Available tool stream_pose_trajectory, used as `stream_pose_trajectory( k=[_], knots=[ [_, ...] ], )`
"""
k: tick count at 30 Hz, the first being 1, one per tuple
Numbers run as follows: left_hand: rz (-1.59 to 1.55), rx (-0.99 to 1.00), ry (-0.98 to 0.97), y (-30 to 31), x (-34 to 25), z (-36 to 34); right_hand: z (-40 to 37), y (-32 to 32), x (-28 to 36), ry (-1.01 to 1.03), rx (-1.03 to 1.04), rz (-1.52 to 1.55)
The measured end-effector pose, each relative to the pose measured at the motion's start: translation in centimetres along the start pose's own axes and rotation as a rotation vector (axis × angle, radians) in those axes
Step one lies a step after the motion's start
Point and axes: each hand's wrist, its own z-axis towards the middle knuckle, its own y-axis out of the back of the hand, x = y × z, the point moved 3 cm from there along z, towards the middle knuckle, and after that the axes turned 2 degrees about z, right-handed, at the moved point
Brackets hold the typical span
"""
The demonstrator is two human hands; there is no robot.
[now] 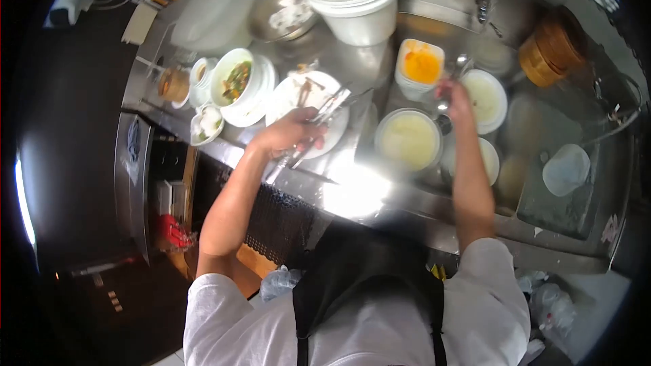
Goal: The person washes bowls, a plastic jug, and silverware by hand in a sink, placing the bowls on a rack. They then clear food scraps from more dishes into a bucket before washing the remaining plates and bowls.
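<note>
My left hand (pixel 291 133) is closed around several metal utensils (pixel 330 107), over a white plate (pixel 333 137) with food scraps on it. Over the sink, my right hand (pixel 456 99) is closed on a metal spoon (pixel 443 105), slightly blurred. That hand is beside a white container (pixel 421 66) of orange food and a round bowl of pale liquid (pixel 487 100). Nearer my body is another round container of yellowish liquid (pixel 408 139). Left of the plate, a white bowl (pixel 232 78) with green leftovers rests on stacked white dishes (pixel 252 116).
A lidded white bucket (pixel 363 17) and a metal bowl (pixel 285 13) stand at the back. Brown steamer baskets (pixel 550 47) are at the right, near a faucet (pixel 489 0). The counter's front edge (pixel 434 213) runs before my body.
</note>
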Motion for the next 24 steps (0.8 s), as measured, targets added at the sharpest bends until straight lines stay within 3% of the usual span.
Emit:
stream_pose_trajectory(
  k=[3,6,9,12,15,17,21,24],
  knots=[
    [0.166,0.004,-0.109,-5.5,-2.2,4.7,-3.8,-3.7,-1.0,-0.107,0.059,0.236],
    [0.337,-0.061,-0.184,-9.8,-2.8,10.8,-7.0,-4.7,0.5,0.012,0.103,0.170],
    [0.556,-0.203,-0.237,-12.5,-2.5,15.8,-8.9,-4.5,2.5,0.095,-0.071,-0.395],
    [0.572,-0.243,-0.199,-14.8,-3.5,17.1,-8.5,-2.5,0.6,0.130,-0.099,-0.627],
    [0.611,-0.225,-0.176,-15.8,-1.5,20.2,-7.3,0.0,-0.4,0.186,-0.187,-0.446],
    [0.452,-0.221,-0.194,-16.2,-0.4,22.8,-6.4,1.9,-0.7,0.240,-0.333,-0.331],
    [0.090,-0.087,-0.170,-18.5,-1.5,27.9,-5.1,3.6,-0.5,0.152,-0.387,-0.132],
    [0.445,-0.264,-0.264,-20.8,-4.4,29.0,-4.4,2.5,0.2,-0.019,-0.265,0.003]
  ],
)
